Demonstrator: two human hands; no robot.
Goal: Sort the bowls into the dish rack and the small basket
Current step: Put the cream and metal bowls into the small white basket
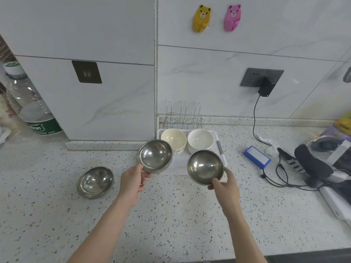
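Left hand (pixel 133 179) pinches steel bowl (pixel 154 156) by rim; right hand (pixel 225 184) likewise second steel bowl (pixel 205 167). Risk: thin rim pinches slipping, clattering onto ceramic bowls (pixel 173 138) in white tray (pixel 221 147), apparently at countertop's back edge.

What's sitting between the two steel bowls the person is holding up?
In the head view, between the left-hand steel bowl and the right-hand steel bowl shows only the white tray, with two stacks of white bowls behind.
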